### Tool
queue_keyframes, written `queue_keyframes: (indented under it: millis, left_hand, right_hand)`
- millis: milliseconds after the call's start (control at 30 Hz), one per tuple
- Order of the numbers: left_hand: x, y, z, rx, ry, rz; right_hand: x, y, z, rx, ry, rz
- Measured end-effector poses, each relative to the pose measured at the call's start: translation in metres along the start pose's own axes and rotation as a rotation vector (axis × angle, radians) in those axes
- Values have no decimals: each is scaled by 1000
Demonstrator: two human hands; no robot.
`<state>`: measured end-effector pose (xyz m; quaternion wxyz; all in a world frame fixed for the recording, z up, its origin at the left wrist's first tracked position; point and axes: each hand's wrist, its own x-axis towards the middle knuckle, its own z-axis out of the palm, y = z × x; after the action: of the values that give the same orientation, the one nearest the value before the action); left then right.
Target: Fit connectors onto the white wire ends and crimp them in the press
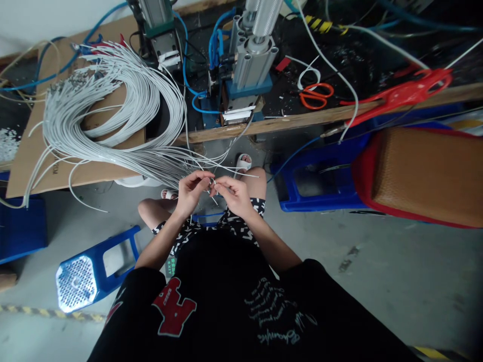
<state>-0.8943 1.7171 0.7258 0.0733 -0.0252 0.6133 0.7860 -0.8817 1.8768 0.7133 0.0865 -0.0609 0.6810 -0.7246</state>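
Above my lap, my left hand [193,192] and my right hand [234,195] meet fingertip to fingertip. Each is closed in a pinch on thin white wire ends, whose exact shape is too small to make out. A large bundle of white cables [113,151] lies looped over the bench and cardboard at the left, and its loose ends run down to my left hand. Several single wires stretch from the bundle past my fingers toward the right.
Two metal pneumatic presses [252,63] stand on the bench, with blue hoses around them. Orange scissors [316,95] and a red air gun [411,93] lie right of them. The wooden bench edge [294,120] is beyond my hands. Blue stools [100,261] stand on the floor.
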Motion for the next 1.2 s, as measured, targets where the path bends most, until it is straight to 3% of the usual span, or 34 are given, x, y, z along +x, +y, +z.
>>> queue_keyframes:
  millis: [333, 700, 900, 1200]
  left_hand:
    - [2, 0, -2, 41, 0, 29]
    - [2, 3, -2, 52, 13, 14]
    - [-4, -11, 2, 188, 60, 67]
    - [-11, -42, 16, 406, -220, 156]
  right_hand:
    - [-1, -2, -1, -58, -13, -25]
    - [1, 2, 2, 29, -5, 4]
    - [6, -1, -1, 97, 66, 46]
    - [20, -11, -17, 103, 269, 75]
